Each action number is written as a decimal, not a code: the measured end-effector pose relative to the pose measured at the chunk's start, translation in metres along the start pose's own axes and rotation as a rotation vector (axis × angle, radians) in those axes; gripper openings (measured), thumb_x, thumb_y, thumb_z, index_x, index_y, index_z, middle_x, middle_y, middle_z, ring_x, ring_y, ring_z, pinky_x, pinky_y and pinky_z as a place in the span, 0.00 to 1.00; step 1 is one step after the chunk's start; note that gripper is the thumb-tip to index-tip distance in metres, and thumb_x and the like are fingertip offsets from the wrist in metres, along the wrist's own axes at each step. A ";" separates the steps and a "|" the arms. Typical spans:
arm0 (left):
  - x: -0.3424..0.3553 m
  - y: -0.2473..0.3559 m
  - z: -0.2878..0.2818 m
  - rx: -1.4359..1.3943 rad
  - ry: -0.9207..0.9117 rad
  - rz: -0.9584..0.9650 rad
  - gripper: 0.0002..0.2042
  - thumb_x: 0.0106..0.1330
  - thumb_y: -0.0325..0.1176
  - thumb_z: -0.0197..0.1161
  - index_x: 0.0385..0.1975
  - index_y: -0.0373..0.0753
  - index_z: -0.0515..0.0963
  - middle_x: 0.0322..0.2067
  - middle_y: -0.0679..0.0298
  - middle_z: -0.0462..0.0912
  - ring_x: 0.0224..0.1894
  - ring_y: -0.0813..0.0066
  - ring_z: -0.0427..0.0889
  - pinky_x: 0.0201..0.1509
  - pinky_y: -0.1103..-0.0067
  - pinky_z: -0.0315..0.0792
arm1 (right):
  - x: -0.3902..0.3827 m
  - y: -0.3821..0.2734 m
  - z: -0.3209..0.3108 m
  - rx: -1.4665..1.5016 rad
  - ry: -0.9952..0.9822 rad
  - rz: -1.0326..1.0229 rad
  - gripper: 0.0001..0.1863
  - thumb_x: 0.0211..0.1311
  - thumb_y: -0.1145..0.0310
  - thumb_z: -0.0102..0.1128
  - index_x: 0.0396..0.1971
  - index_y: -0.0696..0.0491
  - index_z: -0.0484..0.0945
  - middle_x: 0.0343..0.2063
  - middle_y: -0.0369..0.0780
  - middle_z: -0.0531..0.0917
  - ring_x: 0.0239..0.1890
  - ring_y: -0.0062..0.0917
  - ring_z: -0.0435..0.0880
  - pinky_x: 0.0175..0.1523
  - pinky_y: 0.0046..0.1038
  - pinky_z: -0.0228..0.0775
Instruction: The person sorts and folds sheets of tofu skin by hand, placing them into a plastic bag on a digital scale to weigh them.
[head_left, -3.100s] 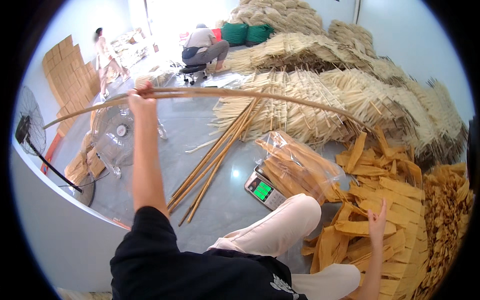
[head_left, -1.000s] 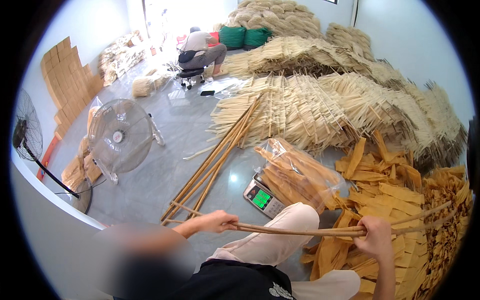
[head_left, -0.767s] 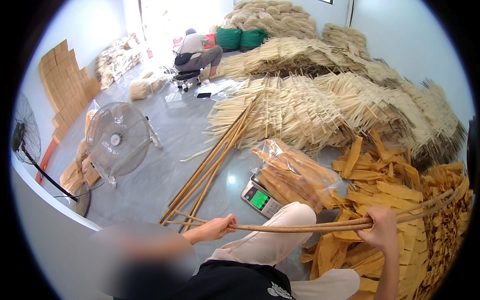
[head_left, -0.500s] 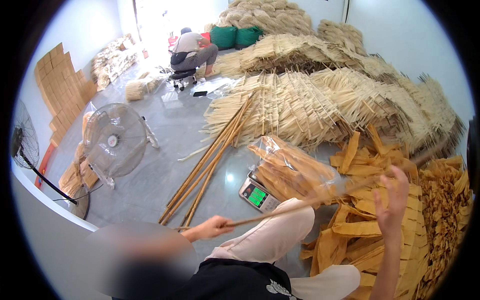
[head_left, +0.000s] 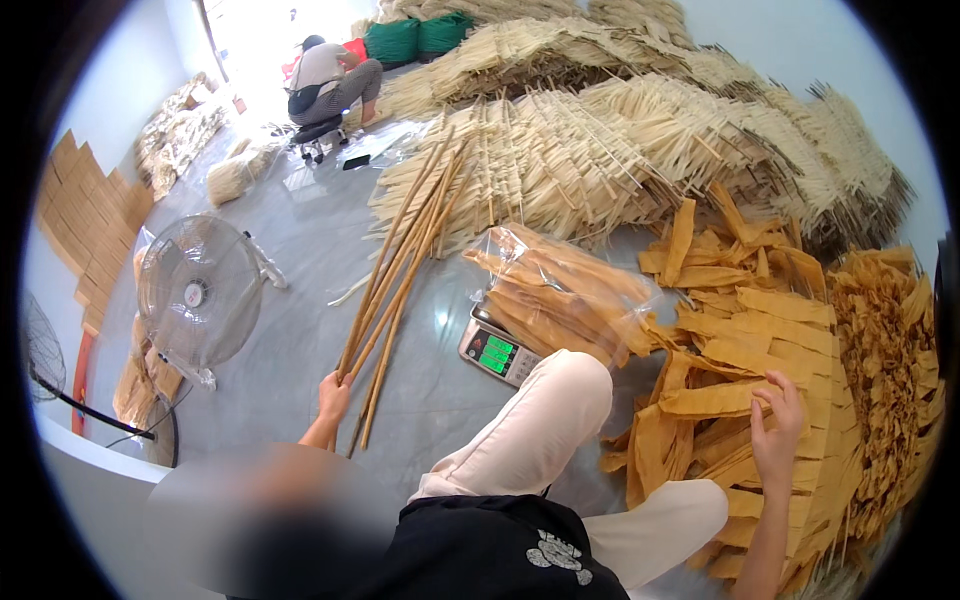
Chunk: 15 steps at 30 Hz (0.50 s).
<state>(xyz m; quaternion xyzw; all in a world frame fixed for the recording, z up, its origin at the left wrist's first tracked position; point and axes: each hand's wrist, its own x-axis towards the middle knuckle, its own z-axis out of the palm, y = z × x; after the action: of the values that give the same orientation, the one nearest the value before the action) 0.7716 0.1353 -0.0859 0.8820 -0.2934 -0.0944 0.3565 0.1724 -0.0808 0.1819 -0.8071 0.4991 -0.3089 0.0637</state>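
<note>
My left hand (head_left: 333, 393) is closed round the near end of a thin wooden pole, at the lower end of a loose bundle of brown poles (head_left: 400, 270) lying slantwise on the floor. How many poles it grips is hard to make out. My right hand (head_left: 778, 425) is raised with its fingers loosely apart and nothing in it, above a pile of yellow-brown dried flat strips (head_left: 745, 320). Between the hands, beyond my knee, a clear plastic bag (head_left: 570, 285) of similar strips rests on a digital scale (head_left: 497, 352) with a lit green display.
Long heaps of pale dried strips on sticks (head_left: 560, 150) fill the far right. A person (head_left: 325, 80) sits on a low stool at the back, near green sacks (head_left: 415, 40). A floor fan (head_left: 200, 290) stands at left; crinkled brown strips (head_left: 885, 370) lie far right.
The pole that stretched across my lap has gone from in front of me. My left hand has moved left to the pole bundle; my right hand has lowered. The view has shifted.
</note>
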 end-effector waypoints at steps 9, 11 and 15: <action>0.063 -0.029 0.060 -0.155 -0.160 -0.353 0.11 0.58 0.38 0.55 0.25 0.35 0.74 0.11 0.65 0.68 0.09 0.78 0.65 0.10 0.78 0.58 | -0.049 0.027 0.007 0.074 -0.040 0.228 0.04 0.50 0.80 0.53 0.28 0.61 0.73 0.43 0.45 0.74 0.45 0.34 0.74 0.48 0.29 0.66; 0.084 -0.026 0.080 -0.112 -0.151 -0.305 0.12 0.58 0.39 0.54 0.27 0.35 0.75 0.14 0.63 0.71 0.12 0.73 0.68 0.14 0.75 0.61 | -0.058 0.032 0.007 0.076 -0.038 0.233 0.05 0.50 0.80 0.54 0.28 0.61 0.73 0.43 0.45 0.74 0.45 0.34 0.74 0.49 0.30 0.66; 0.184 -0.085 0.092 0.190 0.005 -0.061 0.17 0.53 0.42 0.60 0.34 0.34 0.76 0.26 0.58 0.79 0.30 0.67 0.77 0.33 0.72 0.70 | -0.069 0.053 0.000 -0.008 0.023 0.174 0.07 0.48 0.78 0.56 0.31 0.59 0.76 0.45 0.45 0.75 0.48 0.35 0.73 0.52 0.30 0.64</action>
<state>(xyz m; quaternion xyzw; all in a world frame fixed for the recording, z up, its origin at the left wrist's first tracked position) 0.9247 0.0242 -0.2031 0.9205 -0.2732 -0.0750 0.2690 0.1104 -0.0484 0.1300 -0.7573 0.5694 -0.3093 0.0815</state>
